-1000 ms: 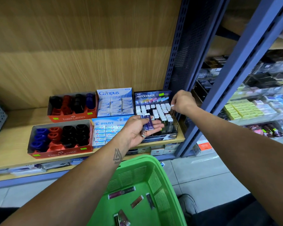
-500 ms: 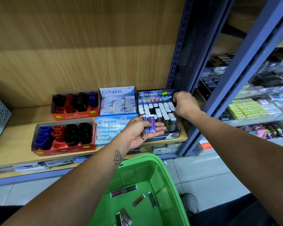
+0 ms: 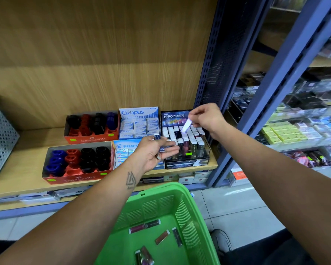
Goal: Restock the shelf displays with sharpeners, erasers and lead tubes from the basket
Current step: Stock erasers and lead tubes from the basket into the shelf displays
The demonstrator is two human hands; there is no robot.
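My right hand (image 3: 208, 117) pinches a purple lead tube (image 3: 186, 126) above the black HI-POLYMER display (image 3: 185, 148), which stands full of upright tubes at the right end of the wooden shelf (image 3: 33, 142). My left hand (image 3: 155, 152), palm up in front of the display, holds a few blue lead tubes (image 3: 161, 148). Below, the green basket (image 3: 182, 192) has several dark lead tubes (image 3: 144, 225) lying on its bottom.
Two orange Faber-Castell sharpener boxes (image 3: 78, 163) and the Campus (image 3: 139, 123) and Pilot (image 3: 122, 152) eraser boxes fill the shelf left of the display. A blue steel upright (image 3: 227, 169) stands right of it. A grey perforated bin (image 3: 0, 138) sits far left.
My right hand has lifted from the back right corner of the display and now holds a purple tube above it. My left hand stays in place with its tubes.
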